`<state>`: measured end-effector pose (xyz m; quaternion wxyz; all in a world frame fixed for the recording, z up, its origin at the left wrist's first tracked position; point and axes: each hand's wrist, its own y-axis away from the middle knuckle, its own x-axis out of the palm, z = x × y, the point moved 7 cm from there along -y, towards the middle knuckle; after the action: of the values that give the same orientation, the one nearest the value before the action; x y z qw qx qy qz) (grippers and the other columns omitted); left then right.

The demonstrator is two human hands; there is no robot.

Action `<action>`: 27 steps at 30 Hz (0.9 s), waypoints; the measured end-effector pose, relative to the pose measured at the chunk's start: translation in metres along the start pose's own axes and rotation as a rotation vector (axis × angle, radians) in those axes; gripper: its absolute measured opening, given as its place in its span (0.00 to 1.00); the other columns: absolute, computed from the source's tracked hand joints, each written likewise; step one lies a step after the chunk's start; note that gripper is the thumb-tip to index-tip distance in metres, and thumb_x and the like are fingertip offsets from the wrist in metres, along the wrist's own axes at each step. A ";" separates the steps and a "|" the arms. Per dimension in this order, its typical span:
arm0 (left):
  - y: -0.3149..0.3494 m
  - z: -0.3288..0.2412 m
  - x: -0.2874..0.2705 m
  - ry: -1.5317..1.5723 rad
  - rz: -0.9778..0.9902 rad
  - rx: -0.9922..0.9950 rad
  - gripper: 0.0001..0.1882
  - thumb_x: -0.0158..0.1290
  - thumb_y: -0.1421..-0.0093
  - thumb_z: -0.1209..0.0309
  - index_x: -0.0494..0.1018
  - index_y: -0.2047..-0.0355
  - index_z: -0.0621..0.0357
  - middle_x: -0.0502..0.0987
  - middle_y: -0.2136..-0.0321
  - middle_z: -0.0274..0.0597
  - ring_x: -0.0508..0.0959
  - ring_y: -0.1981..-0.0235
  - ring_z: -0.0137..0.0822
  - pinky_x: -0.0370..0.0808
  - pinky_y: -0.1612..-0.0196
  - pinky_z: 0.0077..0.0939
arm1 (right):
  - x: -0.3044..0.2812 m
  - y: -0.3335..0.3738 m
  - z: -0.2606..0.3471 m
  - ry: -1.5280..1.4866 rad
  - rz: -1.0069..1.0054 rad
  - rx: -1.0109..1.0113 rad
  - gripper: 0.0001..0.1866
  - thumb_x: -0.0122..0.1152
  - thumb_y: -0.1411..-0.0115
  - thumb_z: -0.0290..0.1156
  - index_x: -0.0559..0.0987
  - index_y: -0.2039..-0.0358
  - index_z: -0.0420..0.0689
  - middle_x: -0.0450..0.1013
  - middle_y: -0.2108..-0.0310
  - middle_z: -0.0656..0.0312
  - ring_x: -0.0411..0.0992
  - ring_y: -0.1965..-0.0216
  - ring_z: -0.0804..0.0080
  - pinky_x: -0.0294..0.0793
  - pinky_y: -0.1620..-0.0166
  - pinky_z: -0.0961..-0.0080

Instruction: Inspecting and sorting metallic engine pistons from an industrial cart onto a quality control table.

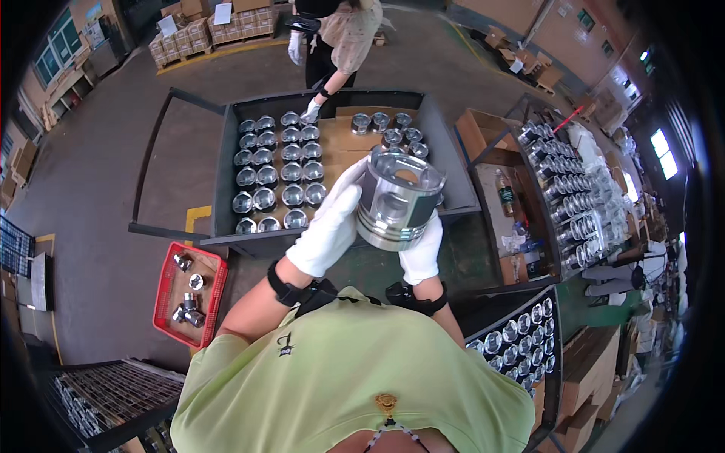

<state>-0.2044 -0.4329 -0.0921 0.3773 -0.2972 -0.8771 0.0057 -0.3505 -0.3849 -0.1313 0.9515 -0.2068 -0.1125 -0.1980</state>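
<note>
A shiny metal engine piston point(393, 204) with a dark coated skirt is held up in front of me, its pin hole facing me and its ring grooves toward the bottom. My left hand point(334, 226), in a white glove, grips its left side. From the lower right, my gloved right hand point(424, 253) holds it too, its fingers partly hidden behind the piston. Beyond it stands a dark metal cart point(221, 181) lined with cardboard, where several pistons point(291, 174) stand in rows on the left and a smaller group point(381, 124) at the far right.
Across the cart, a co-worker's gloved hand point(310, 112) touches the far row. A red basket point(160, 302) with several pistons is at lower left. On the right are a rack of pistons point(566, 200), a cardboard box point(483, 132) and another piston cart point(555, 340).
</note>
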 end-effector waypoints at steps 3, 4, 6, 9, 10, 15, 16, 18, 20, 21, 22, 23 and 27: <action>0.003 -0.019 -0.004 -0.213 0.102 0.036 0.28 0.49 0.36 0.67 0.58 0.38 0.64 0.64 0.40 0.44 0.62 0.38 0.36 0.55 0.35 0.32 | -0.015 0.005 -0.033 -0.480 0.022 0.335 0.14 0.42 0.33 0.28 0.71 0.50 0.38 0.73 0.53 0.60 0.73 0.54 0.72 0.73 0.49 0.73; 0.002 -0.021 -0.013 -0.242 0.111 0.021 0.28 0.50 0.37 0.68 0.59 0.38 0.63 0.65 0.41 0.44 0.63 0.39 0.36 0.57 0.36 0.31 | -0.012 0.006 -0.035 -0.515 0.028 0.400 0.15 0.42 0.33 0.29 0.70 0.49 0.39 0.73 0.53 0.60 0.73 0.54 0.72 0.73 0.49 0.73; -0.005 -0.019 -0.023 -0.261 0.105 0.030 0.34 0.56 0.42 0.69 0.58 0.36 0.58 0.66 0.42 0.43 0.66 0.41 0.36 0.61 0.39 0.31 | 0.006 0.010 -0.041 -0.618 0.067 0.539 0.18 0.41 0.32 0.35 0.67 0.46 0.41 0.72 0.51 0.58 0.73 0.53 0.65 0.75 0.50 0.65; -0.008 -0.004 -0.006 0.069 0.195 -0.091 0.43 0.61 0.46 0.65 0.52 0.34 0.54 0.63 0.40 0.43 0.66 0.42 0.37 0.63 0.40 0.33 | 0.035 0.020 -0.030 -0.731 0.197 0.660 0.24 0.40 0.32 0.43 0.64 0.43 0.40 0.72 0.52 0.49 0.74 0.56 0.52 0.79 0.55 0.58; -0.006 0.004 -0.004 0.129 0.248 -0.203 0.49 0.64 0.49 0.61 0.47 0.32 0.51 0.60 0.39 0.43 0.66 0.42 0.38 0.64 0.40 0.35 | 0.044 0.025 -0.024 -0.692 0.389 0.670 0.25 0.39 0.32 0.45 0.65 0.43 0.39 0.72 0.54 0.46 0.75 0.58 0.51 0.80 0.57 0.59; -0.002 0.011 0.005 0.169 0.169 -0.176 0.40 0.65 0.50 0.60 0.57 0.40 0.52 0.66 0.46 0.38 0.67 0.45 0.34 0.65 0.42 0.32 | 0.047 0.040 -0.030 -0.723 0.720 0.782 0.25 0.37 0.31 0.44 0.66 0.44 0.37 0.74 0.58 0.44 0.77 0.63 0.51 0.81 0.71 0.70; -0.002 0.010 0.001 0.195 0.119 -0.174 0.36 0.65 0.50 0.61 0.60 0.43 0.52 0.67 0.48 0.37 0.68 0.46 0.33 0.65 0.42 0.32 | 0.041 0.034 -0.025 -0.608 0.659 0.756 0.22 0.43 0.33 0.39 0.67 0.47 0.35 0.75 0.60 0.46 0.78 0.64 0.53 0.81 0.73 0.72; -0.007 0.011 -0.011 0.106 0.084 -0.127 0.38 0.66 0.51 0.59 0.61 0.44 0.52 0.67 0.47 0.36 0.68 0.45 0.33 0.65 0.42 0.32 | 0.004 0.016 -0.017 0.097 0.340 0.341 0.20 0.61 0.44 0.29 0.72 0.52 0.37 0.77 0.63 0.52 0.79 0.67 0.60 0.80 0.68 0.69; -0.013 0.004 -0.017 0.003 0.063 -0.058 0.33 0.68 0.53 0.62 0.64 0.50 0.52 0.69 0.52 0.33 0.70 0.49 0.32 0.66 0.44 0.30 | 0.007 0.002 0.032 0.686 0.223 -0.083 0.22 0.68 0.52 0.27 0.74 0.56 0.38 0.78 0.66 0.55 0.79 0.67 0.67 0.78 0.65 0.68; -0.014 0.001 -0.021 -0.164 0.006 -0.066 0.30 0.68 0.54 0.66 0.65 0.53 0.53 0.70 0.56 0.34 0.70 0.52 0.30 0.66 0.46 0.28 | 0.012 0.000 0.053 0.980 0.151 -0.216 0.22 0.70 0.54 0.27 0.75 0.57 0.38 0.78 0.68 0.56 0.78 0.66 0.70 0.77 0.63 0.68; -0.013 -0.002 -0.021 -0.409 -0.040 -0.087 0.30 0.68 0.54 0.66 0.66 0.53 0.54 0.71 0.56 0.35 0.70 0.52 0.30 0.66 0.46 0.27 | 0.010 0.001 0.049 1.050 0.161 -0.234 0.23 0.69 0.55 0.25 0.74 0.56 0.38 0.78 0.71 0.55 0.77 0.66 0.76 0.76 0.62 0.71; -0.012 -0.006 -0.018 -0.654 -0.087 -0.109 0.29 0.68 0.55 0.67 0.67 0.54 0.55 0.71 0.57 0.36 0.70 0.53 0.29 0.66 0.47 0.26 | 0.005 0.002 0.035 1.052 0.170 -0.227 0.23 0.69 0.55 0.25 0.74 0.56 0.38 0.78 0.71 0.55 0.77 0.66 0.76 0.76 0.62 0.71; -0.014 -0.007 -0.020 -0.867 -0.062 -0.050 0.31 0.63 0.48 0.56 0.68 0.49 0.61 0.74 0.59 0.39 0.73 0.58 0.30 0.70 0.52 0.26 | -0.019 0.012 -0.017 0.300 0.159 0.065 0.19 0.60 0.47 0.19 0.72 0.53 0.36 0.76 0.60 0.60 0.76 0.67 0.72 0.77 0.63 0.78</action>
<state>-0.1964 -0.4569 -0.0974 -0.0334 -0.2498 -0.9628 0.0976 -0.3603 -0.3760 -0.1564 0.9764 -0.1522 0.0413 -0.1472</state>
